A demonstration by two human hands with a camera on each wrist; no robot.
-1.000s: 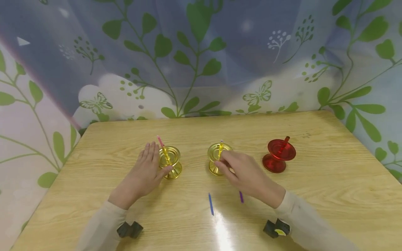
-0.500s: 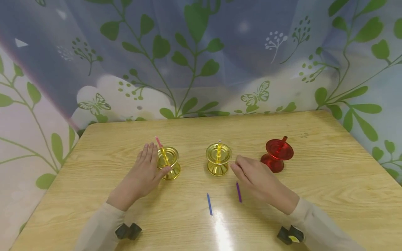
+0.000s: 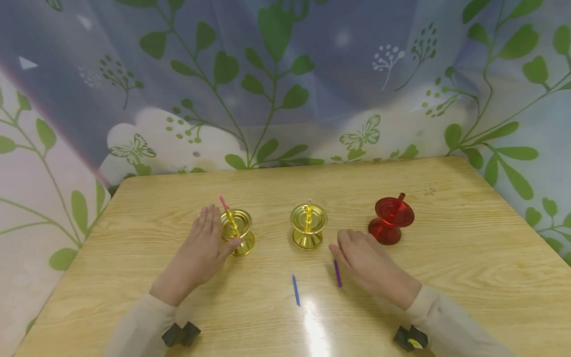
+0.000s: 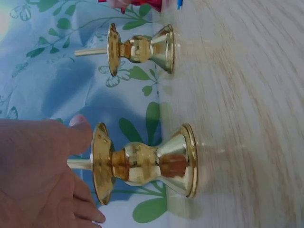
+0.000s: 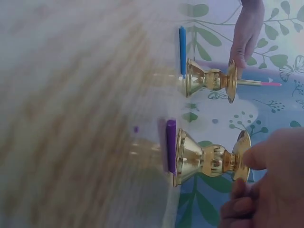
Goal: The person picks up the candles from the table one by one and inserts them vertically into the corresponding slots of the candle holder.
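My left hand (image 3: 196,253) lies flat-fingered along the left side of a gold candlestick (image 3: 243,243), its thumb across the front. A pink candle (image 3: 223,201) leans in that candlestick's tube. A second gold candlestick (image 3: 308,240) stands upright in the middle, a small pale tip showing at the top of its tube (image 3: 309,212). My right hand (image 3: 370,260) hovers to the right of it with fingers loosely curled and thumb apart, holding nothing. Close by the right thumb lies a purple candle (image 3: 337,274). A blue candle (image 3: 296,290) lies to its left.
A red candlestick (image 3: 387,230) stands upright behind the right hand, at the right. The wooden table (image 3: 147,208) ends at the back against a leaf-patterned cloth (image 3: 250,99).
The right hand has let go at the middle gold candlestick and moved right and nearer, beside the purple candle. The left hand stays at its candlestick.
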